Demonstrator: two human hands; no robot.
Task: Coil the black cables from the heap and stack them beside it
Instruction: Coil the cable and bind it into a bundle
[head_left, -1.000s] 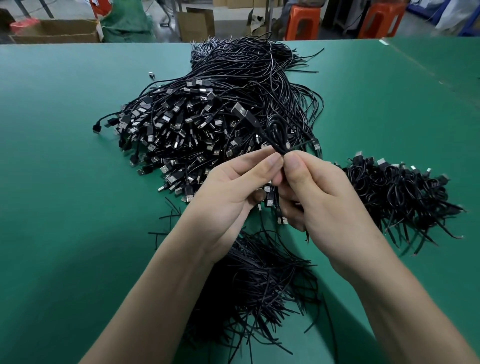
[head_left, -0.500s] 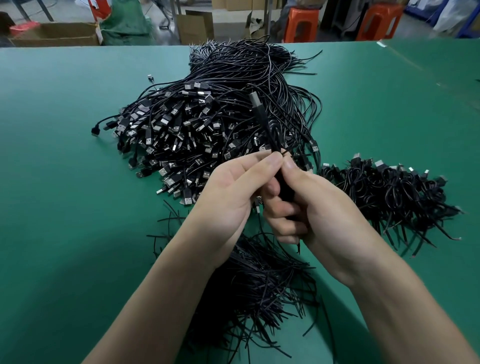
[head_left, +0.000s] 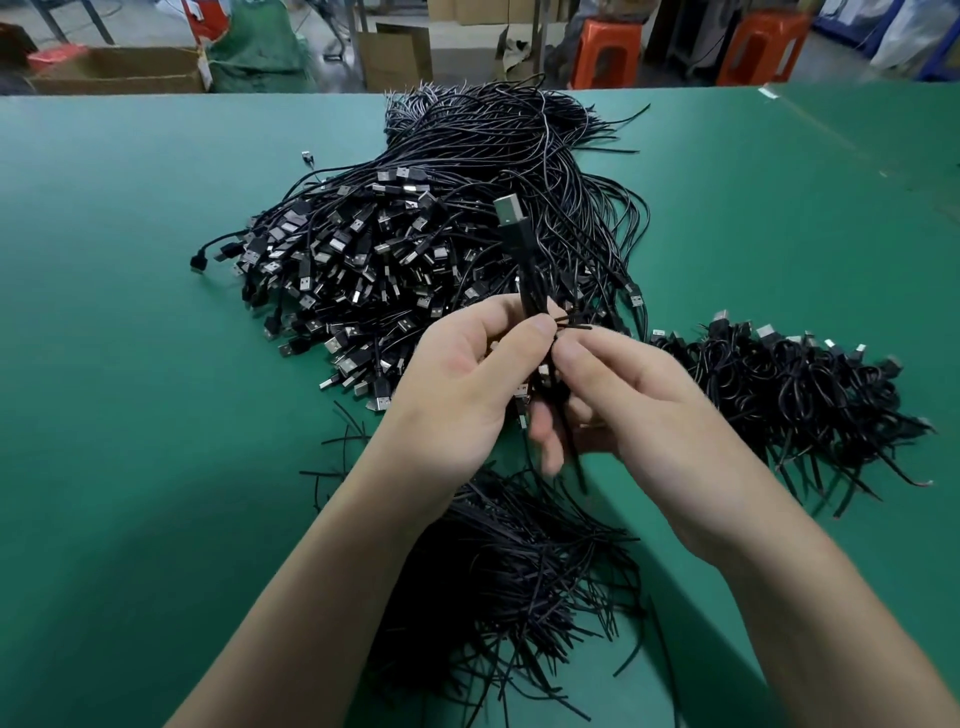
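Gripped a coiled cable (head_left: 527, 270) upright in the left hand (head_left: 462, 395), thumb and forefinger curled round its middle, above the table (head_left: 130, 389) and on the near side of the heap (head_left: 405, 260). Pinched a thin black tie (head_left: 576, 326) with the right hand (head_left: 639, 410), thumb and forefinger closed on it just where it crossed the bundle, tip to tip with the left thumb. Saw the USB plug (head_left: 506, 208) of that cable pointing to twelve o'clock, silver end uppermost, and the folded strands hanging toward six o'clock between the two palms. Could not tell how far round the bundle the tie went, nor make out the lower fingers of the right hand, which were blurred. Found the heap of black cables at eleven to twelve o'clock from the hands, with plugs crowded on the nine o'clock and near sides and bare wire ends bunched at the far side. Noted the stack (head_left: 795, 384) of coiled cables at three o'clock, lying on the table just beside the heap and apart from the right hand. Noted a pile of loose ties (head_left: 519, 571) at six o'clock, partly under both forearms. Past the far edge of the table, made out two orange stools (head_left: 605, 49) at one o'clock and a cardboard box (head_left: 124, 70) at ten o'clock.
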